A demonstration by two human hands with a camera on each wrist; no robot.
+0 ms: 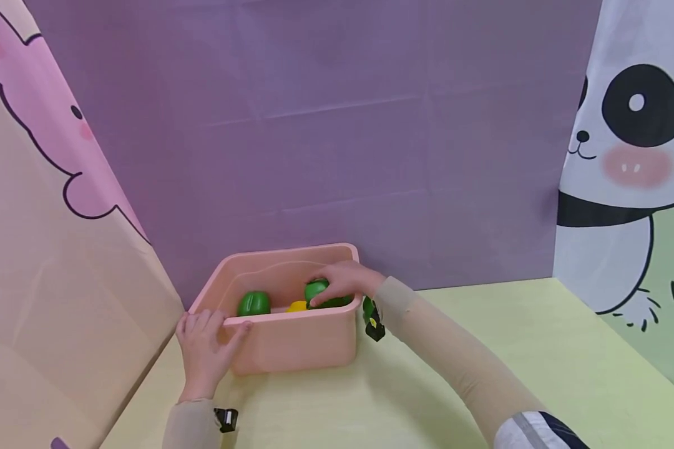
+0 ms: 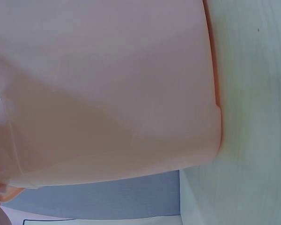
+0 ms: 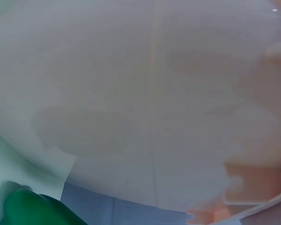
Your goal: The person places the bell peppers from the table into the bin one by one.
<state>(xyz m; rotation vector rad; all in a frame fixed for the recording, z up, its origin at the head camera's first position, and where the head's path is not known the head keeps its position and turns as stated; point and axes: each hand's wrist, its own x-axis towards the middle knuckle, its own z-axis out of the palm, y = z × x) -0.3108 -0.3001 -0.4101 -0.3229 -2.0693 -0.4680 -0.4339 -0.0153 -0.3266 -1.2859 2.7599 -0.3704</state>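
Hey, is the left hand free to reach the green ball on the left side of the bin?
Probably yes. The left hand grips the bin's near rim right beside that green ball, the bin is open-topped, and nothing covers the ball. The right hand is over the other green piece, clear of the way.

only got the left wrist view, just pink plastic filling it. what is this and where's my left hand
Observer: It's a pink bin on the table. The left hand holds its near left corner, thumb on the rim.
Operator: anything in it
Observer: Yes, a green ball on the left and a yellow piece in the middle.
Operator: and the right hand
Observer: The right hand is inside the bin, gripping a second green piece on the right side.
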